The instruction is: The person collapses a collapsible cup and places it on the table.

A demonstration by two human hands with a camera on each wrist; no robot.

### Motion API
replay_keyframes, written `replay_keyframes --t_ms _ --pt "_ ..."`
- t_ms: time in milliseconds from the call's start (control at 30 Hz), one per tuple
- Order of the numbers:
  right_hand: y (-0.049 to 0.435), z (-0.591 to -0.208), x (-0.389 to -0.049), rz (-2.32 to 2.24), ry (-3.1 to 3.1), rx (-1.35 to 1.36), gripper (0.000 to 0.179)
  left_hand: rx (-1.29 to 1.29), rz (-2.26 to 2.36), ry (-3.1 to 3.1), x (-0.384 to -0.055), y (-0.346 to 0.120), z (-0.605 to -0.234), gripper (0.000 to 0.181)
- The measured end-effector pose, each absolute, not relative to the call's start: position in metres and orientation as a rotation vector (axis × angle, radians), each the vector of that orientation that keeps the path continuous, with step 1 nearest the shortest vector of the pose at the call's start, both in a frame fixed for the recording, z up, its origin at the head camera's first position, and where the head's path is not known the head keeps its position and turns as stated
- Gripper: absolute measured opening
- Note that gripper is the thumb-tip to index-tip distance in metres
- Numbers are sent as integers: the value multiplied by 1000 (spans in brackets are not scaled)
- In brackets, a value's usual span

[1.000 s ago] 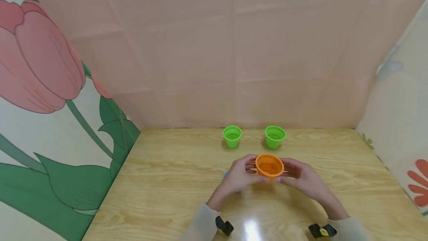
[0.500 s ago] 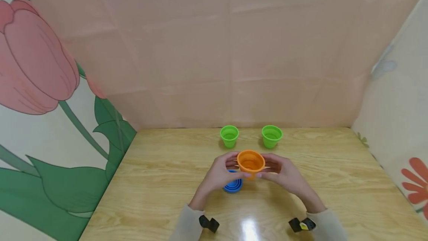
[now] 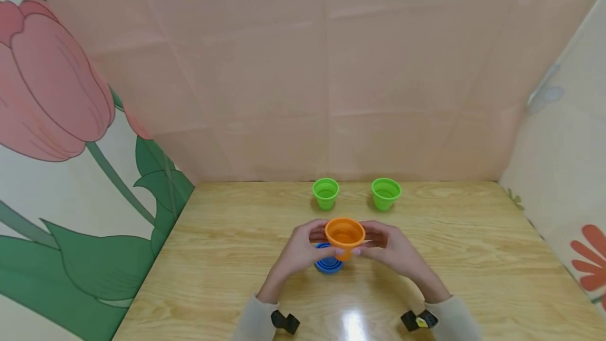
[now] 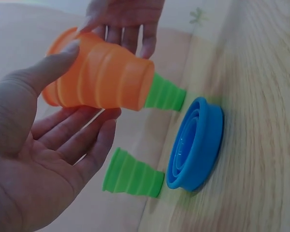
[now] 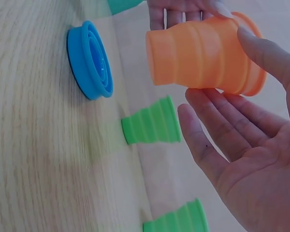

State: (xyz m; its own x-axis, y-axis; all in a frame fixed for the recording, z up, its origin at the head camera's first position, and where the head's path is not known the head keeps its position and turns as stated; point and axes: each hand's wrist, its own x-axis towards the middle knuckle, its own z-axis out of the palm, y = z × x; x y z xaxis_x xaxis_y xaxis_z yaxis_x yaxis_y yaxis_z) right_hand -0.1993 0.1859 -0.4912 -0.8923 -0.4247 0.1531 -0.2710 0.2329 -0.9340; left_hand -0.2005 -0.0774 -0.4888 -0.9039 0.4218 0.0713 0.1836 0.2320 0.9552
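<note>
An orange collapsible cup (image 3: pixel 344 233), extended to its full ringed height, is held upright above the table between both hands. My left hand (image 3: pixel 301 246) grips it from the left, thumb on the near side and fingers behind. From the right, my right hand (image 3: pixel 387 246) grips it the same way. Just below and slightly left of the orange cup, a blue collapsible cup (image 3: pixel 329 265) lies folded flat on the table. The left wrist view shows that blue cup (image 4: pixel 198 145) apart from the orange cup (image 4: pixel 101 72); the right wrist view shows the orange cup's stepped wall (image 5: pixel 203 53).
Two extended green collapsible cups stand near the table's back edge, a left one (image 3: pixel 325 193) and a right one (image 3: pixel 385 193). The wooden table (image 3: pixel 236 257) meets a pinkish backdrop (image 3: pixel 265 93) behind. Printed flower panels (image 3: pixel 61 83) flank it.
Both hands have carried the orange cup left and come slightly lower over the last half second. The folded blue cup, mostly covered a second ago, now shows below it. The green cups stay put.
</note>
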Motion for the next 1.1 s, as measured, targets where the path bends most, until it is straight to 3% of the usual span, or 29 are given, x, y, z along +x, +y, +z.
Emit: replay_keyframes --t_ms 1100 --pt "188 -481 -191 -1778 2337 -548 62 493 1791 2188 -206 -76 -489 36"
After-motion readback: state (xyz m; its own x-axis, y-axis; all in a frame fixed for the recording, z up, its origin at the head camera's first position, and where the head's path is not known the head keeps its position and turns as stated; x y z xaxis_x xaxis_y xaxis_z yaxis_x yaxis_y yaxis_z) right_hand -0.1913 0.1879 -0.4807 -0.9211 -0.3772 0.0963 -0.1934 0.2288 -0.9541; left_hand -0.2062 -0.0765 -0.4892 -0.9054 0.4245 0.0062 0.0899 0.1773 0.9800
